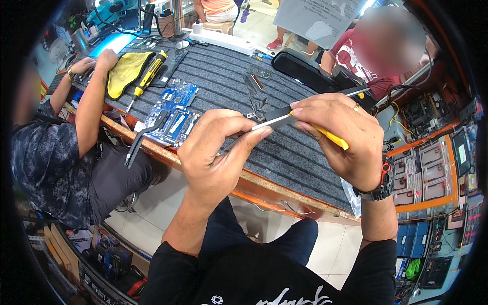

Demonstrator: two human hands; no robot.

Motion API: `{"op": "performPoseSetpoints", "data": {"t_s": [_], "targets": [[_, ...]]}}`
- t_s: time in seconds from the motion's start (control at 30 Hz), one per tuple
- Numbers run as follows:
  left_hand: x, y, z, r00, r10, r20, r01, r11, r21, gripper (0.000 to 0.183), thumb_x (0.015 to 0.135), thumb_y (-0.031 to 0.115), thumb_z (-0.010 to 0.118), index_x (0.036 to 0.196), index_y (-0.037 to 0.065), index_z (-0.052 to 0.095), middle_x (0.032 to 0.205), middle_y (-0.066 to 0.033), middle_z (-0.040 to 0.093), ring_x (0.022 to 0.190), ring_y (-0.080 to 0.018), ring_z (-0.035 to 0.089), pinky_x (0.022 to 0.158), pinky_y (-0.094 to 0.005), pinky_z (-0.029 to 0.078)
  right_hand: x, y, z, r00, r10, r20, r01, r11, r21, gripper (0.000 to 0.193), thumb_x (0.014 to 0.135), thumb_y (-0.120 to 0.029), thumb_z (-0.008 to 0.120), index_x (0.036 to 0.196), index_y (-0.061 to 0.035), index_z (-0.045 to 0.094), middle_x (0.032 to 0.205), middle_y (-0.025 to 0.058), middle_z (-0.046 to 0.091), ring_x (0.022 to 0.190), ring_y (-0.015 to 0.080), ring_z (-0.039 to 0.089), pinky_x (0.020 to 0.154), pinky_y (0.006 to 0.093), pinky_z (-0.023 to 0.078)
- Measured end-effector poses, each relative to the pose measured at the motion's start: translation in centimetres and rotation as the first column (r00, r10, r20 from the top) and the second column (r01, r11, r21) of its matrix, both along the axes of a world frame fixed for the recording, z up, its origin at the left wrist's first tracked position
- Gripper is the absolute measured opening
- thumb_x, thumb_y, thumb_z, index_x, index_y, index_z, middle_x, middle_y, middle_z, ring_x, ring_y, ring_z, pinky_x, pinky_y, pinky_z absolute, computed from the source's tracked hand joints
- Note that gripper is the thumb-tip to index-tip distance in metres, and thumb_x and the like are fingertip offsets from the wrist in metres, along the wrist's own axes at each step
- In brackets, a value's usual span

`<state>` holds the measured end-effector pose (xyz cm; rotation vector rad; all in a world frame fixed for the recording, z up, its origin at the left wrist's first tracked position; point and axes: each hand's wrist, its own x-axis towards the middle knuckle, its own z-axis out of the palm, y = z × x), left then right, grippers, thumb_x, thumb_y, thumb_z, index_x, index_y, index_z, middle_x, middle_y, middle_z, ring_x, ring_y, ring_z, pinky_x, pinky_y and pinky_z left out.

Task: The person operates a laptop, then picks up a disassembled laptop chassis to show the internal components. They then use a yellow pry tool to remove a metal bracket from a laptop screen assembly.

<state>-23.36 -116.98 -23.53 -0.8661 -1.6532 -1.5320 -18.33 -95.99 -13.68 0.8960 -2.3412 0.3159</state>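
Observation:
Both my hands are raised over the near edge of the workbench. My left hand [216, 152] is closed, pinching a thin, flat dark strip [275, 121] with a pale edge between thumb and fingers. My right hand [345, 134] pinches the far end of that strip. It also grips a slim yellow-handled tool [331, 138], whose working end is hidden by the fingers. Left of my hands lies a blue circuit board [175, 116], with black curved tweezers [147, 137] across its near edge. Behind the strip are loose dark parts [256, 96].
A yellow-black screwdriver [148, 76] and a yellow cloth [123, 76] lie at the back left beside a seated person's arms. A white power strip [222, 40] and a black case [300, 68] stand at the back. Another person sits opposite. A parts organizer [424, 175] is at right.

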Motion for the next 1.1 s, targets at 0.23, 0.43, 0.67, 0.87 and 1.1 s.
{"op": "performPoseSetpoints", "data": {"t_s": [0.23, 0.43, 0.67, 0.87, 1.1], "targets": [[0.1, 0.1, -0.2, 0.999, -0.025, 0.041, 0.024, 0.999, 0.033, 0.023, 0.076, -0.006, 0.089, 0.091, -0.001, 0.073, 0.086, -0.0095, 0.071, 0.075, -0.0174, 0.068, 0.065, -0.0293, 0.054, 0.0, 0.8, -0.2, 1.0, 0.0, -0.004, 0.0, 1.0, -0.015, 0.025, 0.084, -0.003, 0.08, 0.108, -0.0035, 0.074, 0.104, 0.0115, 0.077, 0.098, 0.0301, 0.075, 0.087, 0.0392, 0.06], [0.1, 0.0, 0.0, 1.0, -0.009, 0.01, 0.009, 1.0, 0.005, 0.023, 0.075, -0.007, 0.089, 0.091, -0.002, 0.073, 0.086, -0.0098, 0.071, 0.075, -0.0178, 0.068, 0.066, -0.0289, 0.054, 0.2, 1.3, -0.3, 1.0, -0.021, -0.013, 0.021, 1.0, -0.008, 0.025, 0.085, -0.003, 0.08, 0.108, -0.0036, 0.074, 0.104, 0.0118, 0.077, 0.099, 0.0303, 0.075, 0.088, 0.0394, 0.06], [-0.1, 0.0, -0.4, 1.0, -0.012, 0.004, 0.011, 1.0, 0.01, 0.023, 0.078, -0.008, 0.088, 0.092, -0.002, 0.072, 0.088, -0.009, 0.07, 0.078, -0.0135, 0.063, 0.066, -0.0256, 0.05, 0.1, 2.1, -0.3, 0.999, -0.042, -0.012, 0.042, 0.999, -0.029, 0.024, 0.085, -0.003, 0.081, 0.108, -0.0038, 0.074, 0.101, 0.0124, 0.077, 0.097, 0.031, 0.076, 0.086, 0.0391, 0.061], [0.0, 0.0, -0.5, 1.0, -0.009, 0.008, 0.009, 1.0, 0.011, 0.023, 0.079, -0.01, 0.087, 0.093, -0.003, 0.072, 0.092, -0.0094, 0.069, 0.078, -0.011, 0.063, 0.065, -0.0228, 0.051, -0.2, 2.8, -0.4, 0.999, -0.035, -0.01, 0.034, 0.998, -0.053, 0.023, 0.085, -0.003, 0.081, 0.108, -0.0041, 0.074, 0.101, 0.0123, 0.078, 0.096, 0.0309, 0.076, 0.085, 0.0383, 0.061], [-0.1, 0.0, -0.7, 0.999, -0.047, 0.019, 0.047, 0.999, 0.006, 0.023, 0.08, -0.011, 0.086, 0.096, -0.004, 0.071, 0.095, -0.0087, 0.068, 0.078, -0.0084, 0.063, 0.065, -0.0213, 0.052, -0.6, 3.5, -1.0, 0.999, -0.01, 0.033, 0.016, 0.986, -0.169, 0.02, 0.085, -0.003, 0.082, 0.104, -0.0046, 0.078, 0.1, 0.0099, 0.079, 0.097, 0.0272, 0.077, 0.084, 0.0356, 0.06]]}}
